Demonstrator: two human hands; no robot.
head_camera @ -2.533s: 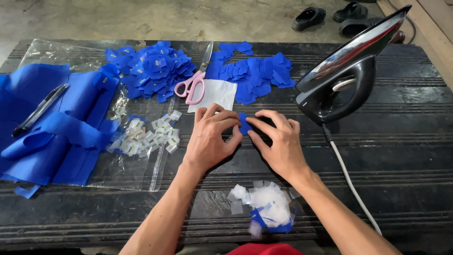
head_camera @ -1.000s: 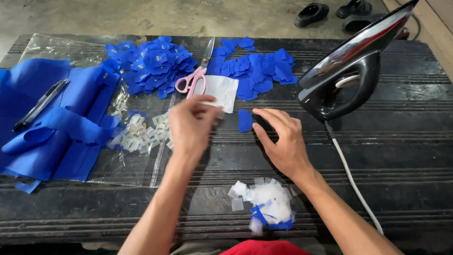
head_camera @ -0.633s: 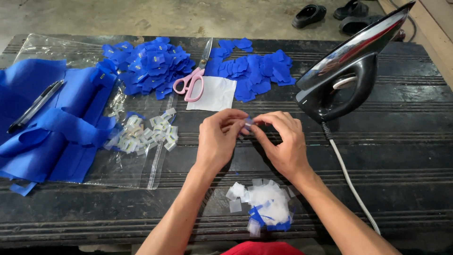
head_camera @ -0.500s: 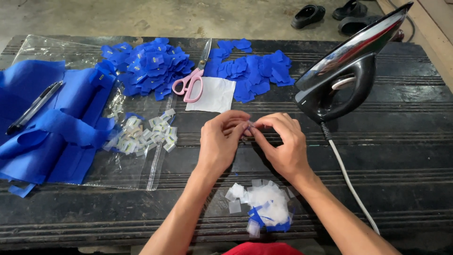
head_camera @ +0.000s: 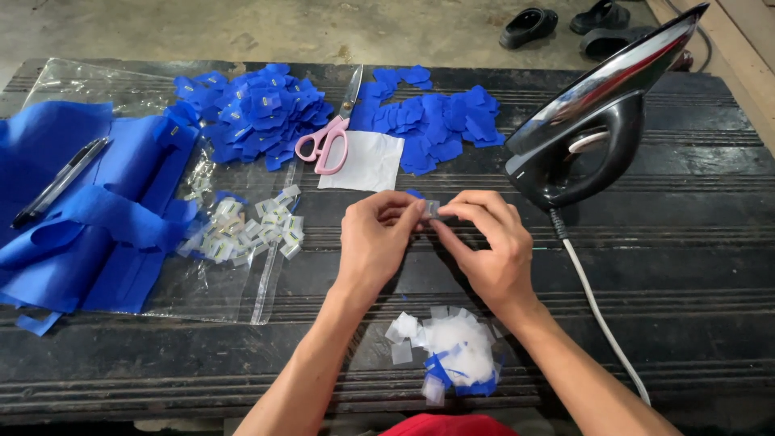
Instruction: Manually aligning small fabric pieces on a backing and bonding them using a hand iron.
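step: both hands work one small pale tab (head_camera: 432, 207), looks like peeling or separating it, judged from the fingertip pinch.
tab: held just above the dark table (head_camera: 686, 266), near side of the white paper sheet (head_camera: 363, 161), a bit of blue piece (head_camera: 415, 194) showing behind it.
left hand (head_camera: 375, 242): thumb + forefinger pressed together on tab's left edge, other fingers curled in.
right hand (head_camera: 488, 246): thumb + forefinger pinching tab's right edge, tips nearly touching left hand's.
landmark: white paper sheet, centre of table.
scissors (head_camera: 327, 137): pink handles, lying on sheet's left edge, blades pointing away from person.
blue pieces w/ labels (head_camera: 254, 113): heap left of sheet, beyond scissors.
plain blue pieces (head_camera: 440, 117): heap right of + behind sheet.
loose tabs (head_camera: 242, 226): small pale pile on clear plastic bag (head_camera: 234, 274), left + nearer than sheet.
blue fabric (head_camera: 81, 210): far left of sheet, pen (head_camera: 56, 182) resting on it.
iron (head_camera: 597, 121): right of sheet, stood on its heel, cord running toward person.
scrap pile (head_camera: 452, 351): white + blue bits, well nearer than sheet, between the forearms.
next move needs: prob. a fine fingertip pull w/o tearing the tab, then setting it square on a blue piece; tab is tiny, so steady grip matters.
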